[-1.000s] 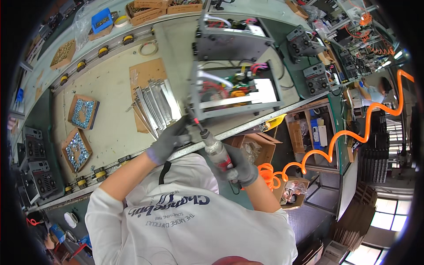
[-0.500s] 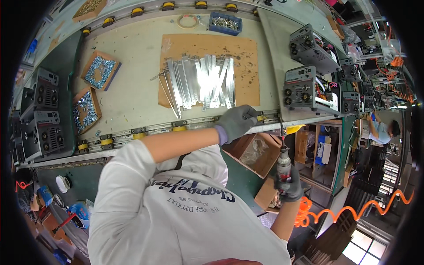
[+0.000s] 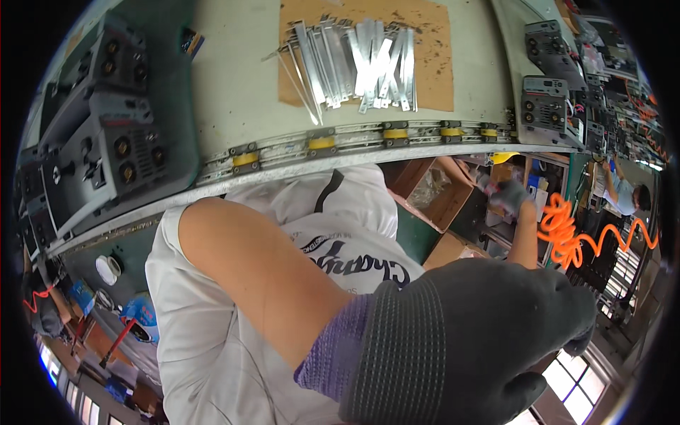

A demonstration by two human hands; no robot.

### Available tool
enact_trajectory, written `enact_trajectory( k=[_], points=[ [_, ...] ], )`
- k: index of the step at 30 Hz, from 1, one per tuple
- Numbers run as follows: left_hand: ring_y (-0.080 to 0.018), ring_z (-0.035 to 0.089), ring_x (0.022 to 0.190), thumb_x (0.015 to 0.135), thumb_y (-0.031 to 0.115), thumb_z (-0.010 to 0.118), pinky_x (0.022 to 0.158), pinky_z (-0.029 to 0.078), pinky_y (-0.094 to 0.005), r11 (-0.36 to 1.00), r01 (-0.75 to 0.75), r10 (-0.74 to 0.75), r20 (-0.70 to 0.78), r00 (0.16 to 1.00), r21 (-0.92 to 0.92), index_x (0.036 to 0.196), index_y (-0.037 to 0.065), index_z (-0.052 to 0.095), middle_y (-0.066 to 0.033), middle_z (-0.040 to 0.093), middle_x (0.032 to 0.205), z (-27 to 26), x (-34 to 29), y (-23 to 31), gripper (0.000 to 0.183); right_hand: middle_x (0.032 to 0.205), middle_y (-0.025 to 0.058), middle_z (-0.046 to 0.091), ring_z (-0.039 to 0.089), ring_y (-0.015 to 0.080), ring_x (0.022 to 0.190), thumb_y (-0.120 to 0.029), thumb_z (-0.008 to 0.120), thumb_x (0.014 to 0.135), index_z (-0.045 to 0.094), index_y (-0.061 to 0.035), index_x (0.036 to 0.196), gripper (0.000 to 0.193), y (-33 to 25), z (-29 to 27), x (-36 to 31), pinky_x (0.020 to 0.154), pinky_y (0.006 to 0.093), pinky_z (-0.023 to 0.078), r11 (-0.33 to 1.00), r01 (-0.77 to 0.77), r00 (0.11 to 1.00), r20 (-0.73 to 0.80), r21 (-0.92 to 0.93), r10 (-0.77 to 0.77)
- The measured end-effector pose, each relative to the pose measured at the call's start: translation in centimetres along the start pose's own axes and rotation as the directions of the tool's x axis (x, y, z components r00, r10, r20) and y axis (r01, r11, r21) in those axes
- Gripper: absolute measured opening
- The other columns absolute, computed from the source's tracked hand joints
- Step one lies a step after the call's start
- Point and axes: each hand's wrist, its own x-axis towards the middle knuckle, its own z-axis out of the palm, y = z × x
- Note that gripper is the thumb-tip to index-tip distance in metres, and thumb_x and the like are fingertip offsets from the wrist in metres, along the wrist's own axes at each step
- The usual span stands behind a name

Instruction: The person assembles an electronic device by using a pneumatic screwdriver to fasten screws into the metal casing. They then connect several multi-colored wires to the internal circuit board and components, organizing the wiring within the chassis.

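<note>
Very large and close in the lower right is my left hand [image 3: 482,340], in a dark grey glove with a purple cuff. Its fingers are bent and the thumb stands apart from them, with nothing visible between. My right hand [image 3: 516,200], also gloved, is smaller and smeared by motion, right of the brown box. It is closed around what looks like an air screwdriver [image 3: 490,185], whose details are blurred. Beyond the rail, a pile of flat metal strips [image 3: 358,67] lies on a cardboard sheet [image 3: 433,71], away from both hands.
Grey machine units with round sockets [image 3: 117,142] stand at the left on a green board; similar units [image 3: 544,99] stand at the right. A rail with yellow rollers [image 3: 322,143] edges the bench. Below it are an open brown box [image 3: 453,188] and a coiled orange hose [image 3: 563,241].
My left hand has come from the bench rail up close to the camera. The right hand has moved up and right in view. The left machines appear larger, and the trays of screws are largely hidden.
</note>
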Motion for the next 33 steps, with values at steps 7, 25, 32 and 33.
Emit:
enact_trajectory(
  k=[7,25,32,33],
  points=[
    [-0.0307,0.066,0.098,0.083,0.011,0.068,0.087,0.052,-0.0411,0.995,-0.042,0.05,-0.079,0.996,0.092,0.11,0.002,0.06,-0.0145,0.067,0.103,-3.0,-2.9,0.1,0.03,0.1,0.0158,0.076,0.073,0.0327,0.094,-0.028,0.076,0.072,0.072,-0.0037,0.117,0.051,-4.4,-5.4,4.9,0.087,0.0415,0.056,0.961,0.066,0.989,-0.11,-0.27,-0.098],
    [-0.0346,0.065,0.11,0.089,0.03,0.067,0.096,0.051,-0.0436,0.142,0.742,-0.301,-0.686,0.663,0.655,0.128,0.009,0.064,-0.0161,0.064,0.127,-15.8,-21.5,2.4,0.045,0.098,0.0154,0.076,0.073,0.0356,0.092,-0.035,0.075,0.077,0.072,-0.006,0.117,0.05,-8.7,-5.0,4.4,0.092,0.0466,0.054,0.84,0.09,0.901,-0.315,-0.535,-0.297],
    [-0.0388,0.059,0.121,0.086,0.033,0.063,0.103,0.046,-0.0451,-0.157,0.926,0.365,-0.851,0.377,0.343,0.129,0.001,0.061,-0.0248,0.06,0.132,-23.7,-28.7,3.0,0.053,0.091,0.0153,0.075,0.073,0.0259,0.084,-0.024,0.07,0.086,0.072,-0.0038,0.11,0.032,-20.9,-0.8,-6.4,0.075,0.0379,0.057,0.503,0.864,0.384,-0.628,-0.013,-0.677],
    [-0.0398,0.054,0.128,0.085,0.031,0.064,0.108,0.042,-0.045,-0.111,0.878,0.423,-0.777,0.466,0.466,0.127,0.0,0.061,-0.0264,0.057,0.136,-25.7,-29.7,1.3,0.053,0.098,0.0159,0.074,0.072,0.0262,0.086,-0.02,0.066,0.089,0.068,0.0003,0.119,0.036,-22.9,-0.1,-7.0,0.078,0.0368,0.056,0.387,0.922,0.301,-0.647,0.009,-0.701]
  ],
)
